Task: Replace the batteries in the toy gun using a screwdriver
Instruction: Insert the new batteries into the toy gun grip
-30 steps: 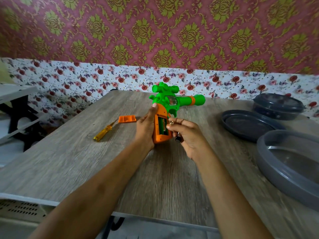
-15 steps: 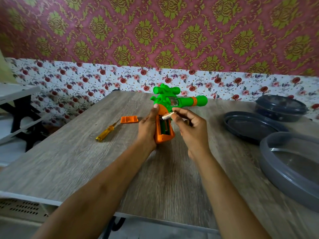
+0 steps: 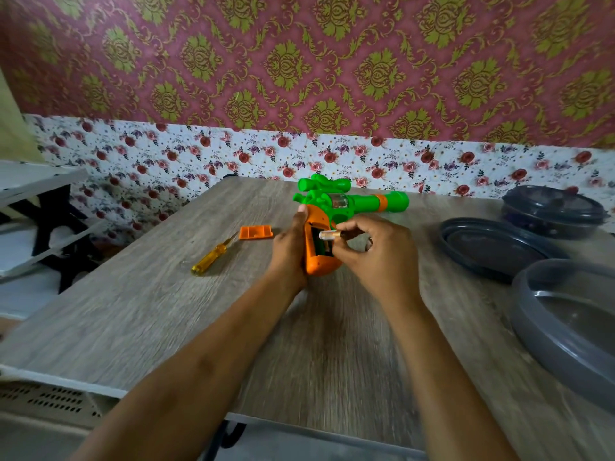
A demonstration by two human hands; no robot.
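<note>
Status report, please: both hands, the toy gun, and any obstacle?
Left hand grips toy gun by its orange handle. Right hand pinches battery at open compartment. Cover and screwdriver lie aside; nothing obstructs.

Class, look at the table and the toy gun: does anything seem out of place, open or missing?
The gun's orange grip is open: its cover lies loose on the table beside the screwdriver. The right hand holds a battery at the opening. Nothing looks damaged.
</note>
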